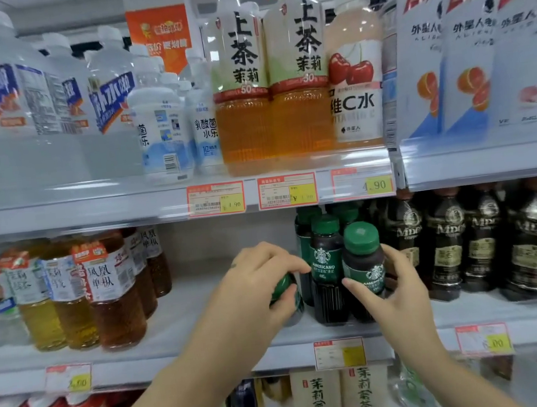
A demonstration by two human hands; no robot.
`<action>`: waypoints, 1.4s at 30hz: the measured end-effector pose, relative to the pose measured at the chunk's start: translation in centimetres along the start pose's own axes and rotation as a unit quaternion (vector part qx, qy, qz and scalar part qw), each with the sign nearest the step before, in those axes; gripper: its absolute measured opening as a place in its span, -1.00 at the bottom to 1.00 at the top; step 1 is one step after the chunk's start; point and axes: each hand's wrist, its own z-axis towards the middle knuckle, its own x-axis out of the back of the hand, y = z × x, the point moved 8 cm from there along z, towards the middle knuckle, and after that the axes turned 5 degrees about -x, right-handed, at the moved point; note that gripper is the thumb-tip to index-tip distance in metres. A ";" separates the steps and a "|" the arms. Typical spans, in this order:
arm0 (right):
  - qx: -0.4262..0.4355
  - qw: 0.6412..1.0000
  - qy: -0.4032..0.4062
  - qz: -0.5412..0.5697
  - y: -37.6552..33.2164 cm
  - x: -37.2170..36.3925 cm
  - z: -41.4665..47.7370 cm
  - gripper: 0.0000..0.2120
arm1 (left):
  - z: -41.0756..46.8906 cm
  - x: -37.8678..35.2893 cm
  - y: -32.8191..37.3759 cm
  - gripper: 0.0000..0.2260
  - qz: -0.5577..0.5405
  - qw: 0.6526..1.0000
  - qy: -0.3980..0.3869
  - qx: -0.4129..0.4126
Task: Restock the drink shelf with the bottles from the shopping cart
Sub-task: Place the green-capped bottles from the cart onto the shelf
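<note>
On the middle shelf (186, 314) stand dark coffee bottles with green caps. My left hand (256, 287) grips one green-capped bottle (286, 289) from above, at the left of the group, and covers most of it. My right hand (392, 286) holds a second green-capped coffee bottle (364, 259), tilted slightly, between thumb and fingers at the front right. Another upright coffee bottle (327, 273) stands between the two, with more behind it. The shopping cart is out of view.
Amber tea bottles (111, 292) stand at the left of the same shelf, with a bare gap beside my left hand. Dark bottles with gold labels (447, 250) crowd the right. The upper shelf (291, 184) holds water, tea and vitamin drinks close overhead.
</note>
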 end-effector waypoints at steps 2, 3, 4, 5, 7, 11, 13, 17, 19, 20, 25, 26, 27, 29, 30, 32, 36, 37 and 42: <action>-0.021 1.000 0.007 -0.001 0.8 -0.2 0.5 -0.47 | 0.1 -0.4 -0.3 -0.73 -0.002 1.000 -0.005 0.005; -0.032 0.999 0.009 0.002 1.0 -0.3 0.8 -0.48 | 0.2 -0.5 -0.5 -0.72 -0.005 1.000 -0.007 0.008; -0.043 0.999 0.010 0.004 1.2 -0.4 1.2 -0.50 | 0.3 -0.7 -0.7 -0.72 -0.008 1.000 -0.009 0.010; -0.051 0.999 0.008 0.005 1.2 -0.4 1.5 -0.52 | 0.4 -1.0 -1.0 -0.72 -0.012 1.000 -0.013 0.011; -0.061 0.998 -0.001 0.000 1.2 -0.5 2.1 -0.53 | 0.8 -1.4 -1.5 -0.71 -0.024 0.999 -0.024 0.019; -0.068 0.998 -0.009 -0.014 1.5 -0.7 2.6 -0.49 | 2.1 -2.5 -2.1 -0.76 -0.073 0.994 -0.050 0.066; -0.064 0.998 -0.020 -0.009 1.4 -0.9 2.5 -0.51 | 2.7 -2.4 -2.0 -0.77 -0.089 0.992 -0.039 0.077; -0.026 0.999 -0.018 -0.012 1.3 -0.4 1.3 -0.41 | 2.7 -2.2 -0.6 -0.78 -0.055 0.998 -0.025 0.035; 0.062 0.998 0.021 -0.026 -0.4 0.7 0.0 -0.44 | 2.7 -1.3 0.7 -0.80 -0.022 1.000 -0.006 -0.011; 0.106 0.994 0.011 -0.025 -1.7 0.7 -0.8 -0.46 | 2.9 -0.7 1.4 -0.81 -0.018 0.999 0.003 -0.026; 0.129 0.980 -0.148 0.030 -5.8 -2.1 -2.4 -0.34 | 4.6 0.6 4.2 -0.79 -0.114 0.992 0.019 -0.052; 0.108 0.979 -0.162 0.060 -6.2 -2.2 -2.4 -0.35 | 4.9 0.5 4.6 -0.76 -0.140 0.989 0.019 -0.051; 0.095 0.978 -0.164 0.084 -6.4 -2.0 -2.3 -0.38 | 5.2 0.3 5.0 -0.73 -0.159 0.986 0.018 -0.053; 0.105 0.982 -0.123 0.096 -6.5 -0.6 -2.0 -0.44 | 5.5 -0.2 6.1 -0.72 -0.179 0.981 0.009 -0.080; 0.116 0.985 -0.093 0.086 -6.3 0.4 -1.8 -0.46 | 5.5 -0.5 6.6 -0.72 -0.182 0.978 0.000 -0.098; 0.118 0.990 -0.041 0.067 -5.3 2.3 -1.1 -0.47 | 5.2 -1.2 6.8 -0.70 -0.179 0.976 -0.012 -0.120; 0.101 0.994 0.035 -0.011 -3.1 5.3 -0.1 -0.47 | 3.2 -3.8 3.3 -0.73 -0.087 0.991 0.036 -0.092; 0.090 0.995 0.041 -0.020 -2.5 5.6 0.0 -0.49 | 2.5 -4.9 2.1 -0.71 -0.061 0.995 0.033 -0.067; 0.048 0.998 0.034 -0.032 0.3 4.7 0.7 -0.45 | 0.8 -11.1 -1.3 -0.26 0.008 0.992 -0.109 0.070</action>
